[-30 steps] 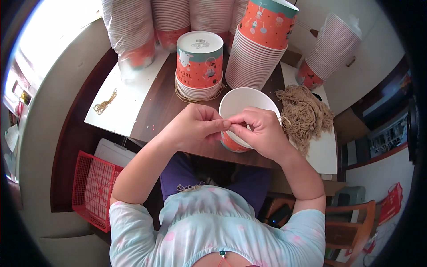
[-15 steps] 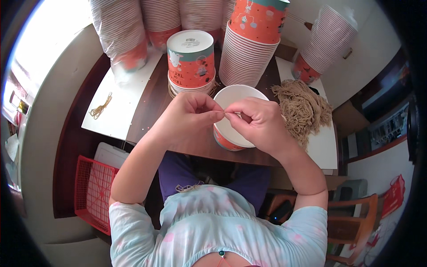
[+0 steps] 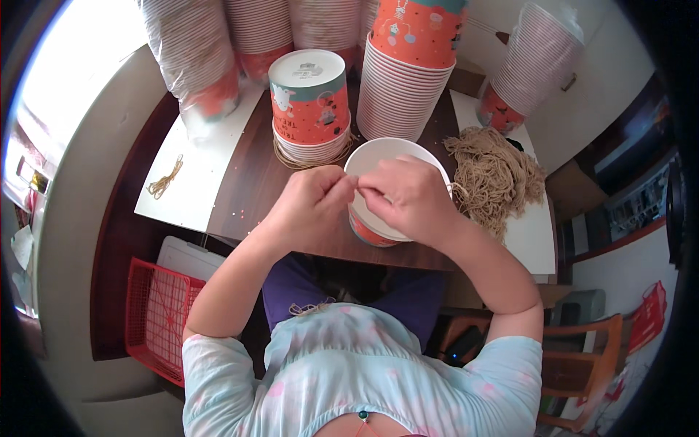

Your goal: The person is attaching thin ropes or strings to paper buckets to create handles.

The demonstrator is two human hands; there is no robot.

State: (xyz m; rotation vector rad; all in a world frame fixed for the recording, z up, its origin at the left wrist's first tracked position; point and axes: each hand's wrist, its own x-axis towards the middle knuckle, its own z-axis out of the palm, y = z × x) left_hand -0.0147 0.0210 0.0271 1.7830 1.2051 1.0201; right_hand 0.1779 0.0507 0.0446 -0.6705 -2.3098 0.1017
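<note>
Over the near part of a paper bucket (image 3: 374, 232), white inside and orange outside, my two hands meet with their fingertips together. My left hand (image 3: 309, 204) is closed in a pinch, thumb against the bent index finger. Opposite it, my right hand (image 3: 408, 193) is pinched too, with its fingers curled. Whatever lies between the fingertips is too small to make out. The bucket stands upright on the table, and a bit of pale cord shows at its right rim. Right of it lies a heap of tan twine cords (image 3: 494, 178).
Beyond my left hand, upside-down orange buckets (image 3: 309, 113) stand with cords around their base. A tall bucket stack (image 3: 403, 95) rises behind, near wrapped stacks (image 3: 186, 51). A small cord bundle (image 3: 166, 178) lies at left; cords (image 3: 311, 307) rest on my lap. A red basket (image 3: 162, 317) sits below.
Both hands have shifted slightly left, still meeting at the fingertips. My fingers have curled in more, and my right hand has turned knuckles up.
</note>
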